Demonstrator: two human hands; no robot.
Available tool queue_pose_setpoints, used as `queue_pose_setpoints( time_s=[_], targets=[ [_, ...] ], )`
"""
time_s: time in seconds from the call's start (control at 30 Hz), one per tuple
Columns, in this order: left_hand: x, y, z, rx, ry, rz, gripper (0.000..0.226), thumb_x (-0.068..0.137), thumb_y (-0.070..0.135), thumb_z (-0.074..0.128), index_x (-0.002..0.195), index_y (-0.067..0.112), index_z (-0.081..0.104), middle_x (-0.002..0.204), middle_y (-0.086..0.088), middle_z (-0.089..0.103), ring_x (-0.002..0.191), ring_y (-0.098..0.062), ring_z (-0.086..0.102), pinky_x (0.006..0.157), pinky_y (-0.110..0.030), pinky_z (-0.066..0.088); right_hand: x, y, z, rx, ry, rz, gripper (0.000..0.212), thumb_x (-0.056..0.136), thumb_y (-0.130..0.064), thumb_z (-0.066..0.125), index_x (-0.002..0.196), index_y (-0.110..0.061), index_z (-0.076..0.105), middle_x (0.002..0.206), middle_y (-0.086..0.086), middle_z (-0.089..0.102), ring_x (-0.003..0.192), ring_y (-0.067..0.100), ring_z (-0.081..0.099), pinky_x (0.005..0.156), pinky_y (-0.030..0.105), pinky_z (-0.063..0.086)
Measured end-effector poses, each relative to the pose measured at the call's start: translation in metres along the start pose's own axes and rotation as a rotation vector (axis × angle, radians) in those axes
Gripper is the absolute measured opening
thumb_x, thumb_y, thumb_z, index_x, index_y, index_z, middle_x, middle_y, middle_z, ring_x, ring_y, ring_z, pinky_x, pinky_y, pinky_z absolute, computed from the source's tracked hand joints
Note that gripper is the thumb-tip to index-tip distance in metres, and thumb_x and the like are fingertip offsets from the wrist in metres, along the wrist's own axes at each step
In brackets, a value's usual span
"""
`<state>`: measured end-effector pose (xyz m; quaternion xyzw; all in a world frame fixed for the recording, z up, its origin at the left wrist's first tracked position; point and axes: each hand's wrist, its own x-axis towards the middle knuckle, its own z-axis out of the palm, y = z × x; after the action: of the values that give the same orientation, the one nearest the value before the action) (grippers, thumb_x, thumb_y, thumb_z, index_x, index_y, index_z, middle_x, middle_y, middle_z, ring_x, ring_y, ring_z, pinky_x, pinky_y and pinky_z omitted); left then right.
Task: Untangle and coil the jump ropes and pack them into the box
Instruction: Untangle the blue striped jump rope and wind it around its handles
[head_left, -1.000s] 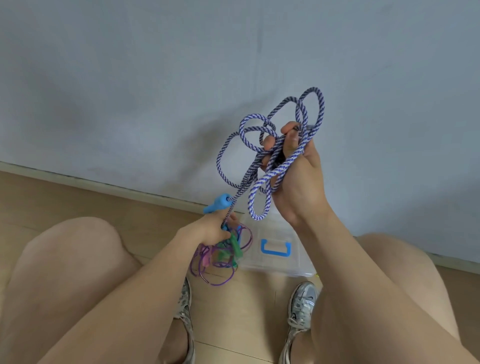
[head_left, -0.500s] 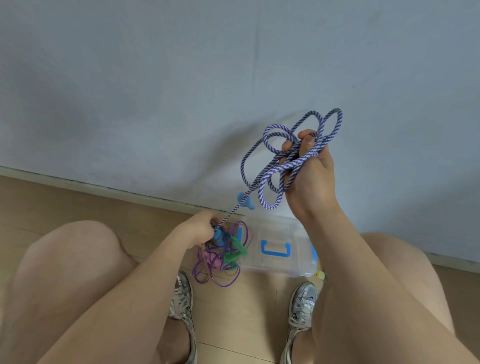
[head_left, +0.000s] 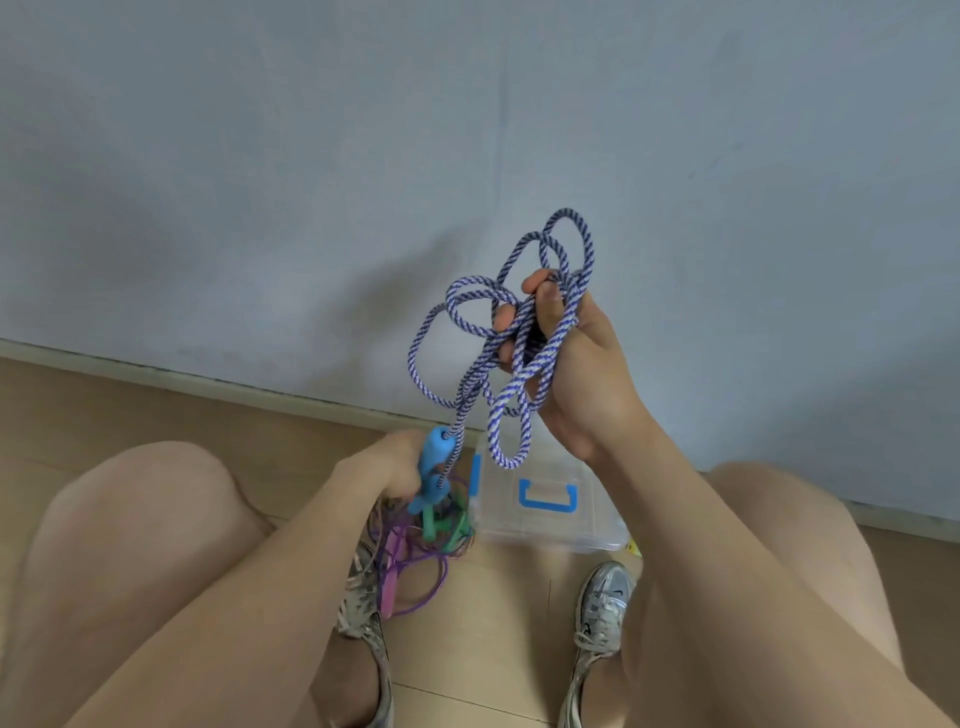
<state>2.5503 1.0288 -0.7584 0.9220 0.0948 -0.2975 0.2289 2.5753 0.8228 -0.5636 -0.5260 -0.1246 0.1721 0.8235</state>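
Note:
My right hand (head_left: 576, 374) is raised in front of the wall, shut on a bundle of loops of the blue-and-white striped jump rope (head_left: 483, 364). A strand runs down from the loops to the rope's blue handle (head_left: 434, 462), which my left hand (head_left: 387, 465) grips. Under my left hand on the floor lies a tangle of purple rope (head_left: 415, 577) with a pink handle (head_left: 390, 582) and green handles (head_left: 441, 525). The clear plastic box with a blue handle (head_left: 548, 499) stands on the floor beneath my right wrist, lid closed.
I am crouched with both knees (head_left: 156, 519) wide, grey sneakers (head_left: 600, 613) on the wooden floor. The blue-grey wall (head_left: 311, 182) and its baseboard run just behind the box.
My right hand with the loops has swung back left and lower. My left hand now holds the blue handle upright and closer to the loops, so the strand between them is shorter.

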Motion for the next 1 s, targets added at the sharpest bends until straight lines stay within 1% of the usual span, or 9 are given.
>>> queue_pose_setpoints(
  time_s=[0.1,0.2,0.27,0.43,0.5,0.63,0.77,0.9,1.0],
  targets=[
    [-0.007,0.011,0.004,-0.072,-0.168,0.123,0.035,0.069,0.033,0.092,0.096,0.038,0.07,0.103,0.013,0.075,0.1,-0.015,0.072,0.098,-0.041,0.059,0.001,-0.008,-0.002,0.111,0.043,-0.028,0.024,0.116,-0.023,0.036,0.101,-0.017,0.054,0.082,0.008,0.065,0.063,0.021,0.051,0.062,0.029,0.047],
    [-0.012,0.022,0.0,-0.161,-0.151,0.173,0.03,0.093,0.043,0.078,0.119,0.034,0.067,0.114,0.01,0.072,0.109,-0.018,0.067,0.102,-0.039,0.053,0.003,-0.016,-0.009,0.166,0.07,-0.077,0.022,0.116,-0.024,0.037,0.102,-0.016,0.053,0.084,0.009,0.063,0.064,0.02,0.053,0.063,0.028,0.047],
    [-0.016,0.03,-0.008,-0.284,-0.061,0.161,0.023,0.099,0.04,0.071,0.119,0.03,0.066,0.117,0.005,0.072,0.11,-0.019,0.067,0.099,-0.039,0.052,0.003,-0.018,-0.014,0.18,0.102,-0.092,0.021,0.116,-0.023,0.038,0.103,-0.015,0.052,0.085,0.01,0.062,0.064,0.02,0.053,0.064,0.029,0.047],
    [-0.034,0.05,-0.029,-0.504,0.109,0.199,0.022,0.088,0.021,0.075,0.108,0.027,0.067,0.097,0.003,0.07,0.081,-0.009,0.069,0.071,-0.029,0.051,0.006,-0.022,-0.03,0.181,0.216,-0.082,0.021,0.116,-0.022,0.037,0.104,-0.015,0.054,0.083,0.01,0.062,0.062,0.021,0.05,0.059,0.029,0.046],
    [-0.045,0.061,-0.036,-0.597,0.037,0.242,0.027,0.089,0.012,0.072,0.114,0.021,0.067,0.095,-0.003,0.076,0.079,-0.011,0.075,0.071,-0.029,0.057,0.005,-0.024,-0.034,0.204,0.231,-0.083,0.023,0.116,-0.021,0.036,0.103,-0.015,0.054,0.083,0.01,0.062,0.063,0.021,0.05,0.064,0.03,0.046],
    [-0.057,0.071,-0.042,-0.676,-0.145,0.232,0.042,0.084,0.013,0.072,0.125,0.016,0.063,0.103,-0.018,0.076,0.088,-0.025,0.077,0.087,-0.046,0.062,0.004,-0.027,-0.044,0.329,0.203,-0.052,0.024,0.115,-0.023,0.037,0.099,-0.016,0.054,0.085,0.01,0.063,0.064,0.021,0.056,0.064,0.029,0.051],
    [-0.065,0.082,-0.047,-0.637,-0.175,0.247,0.051,0.08,-0.001,0.066,0.128,0.007,0.054,0.099,-0.017,0.062,0.081,-0.029,0.066,0.076,-0.041,0.058,0.006,-0.027,-0.055,0.445,0.201,-0.03,0.02,0.113,-0.024,0.041,0.101,-0.016,0.055,0.093,0.014,0.066,0.067,0.024,0.062,0.06,0.029,0.054],
    [-0.063,0.088,-0.054,-0.641,0.043,0.21,0.04,0.078,-0.006,0.067,0.113,0.013,0.064,0.095,-0.011,0.062,0.072,-0.023,0.06,0.064,-0.036,0.056,-0.001,-0.029,-0.057,0.096,0.388,-0.08,0.014,0.113,-0.019,0.046,0.108,-0.012,0.056,0.097,0.015,0.072,0.072,0.025,0.067,0.067,0.033,0.058],
    [-0.056,0.085,-0.056,-0.677,0.325,0.154,0.042,0.072,0.011,0.073,0.113,0.019,0.067,0.103,-0.009,0.068,0.086,-0.024,0.062,0.077,-0.039,0.054,-0.005,-0.025,-0.066,-0.435,0.451,-0.06,0.016,0.101,-0.001,0.051,0.099,-0.012,0.063,0.096,0.018,0.071,0.082,0.028,0.069,0.075,0.043,0.06]
  ],
)
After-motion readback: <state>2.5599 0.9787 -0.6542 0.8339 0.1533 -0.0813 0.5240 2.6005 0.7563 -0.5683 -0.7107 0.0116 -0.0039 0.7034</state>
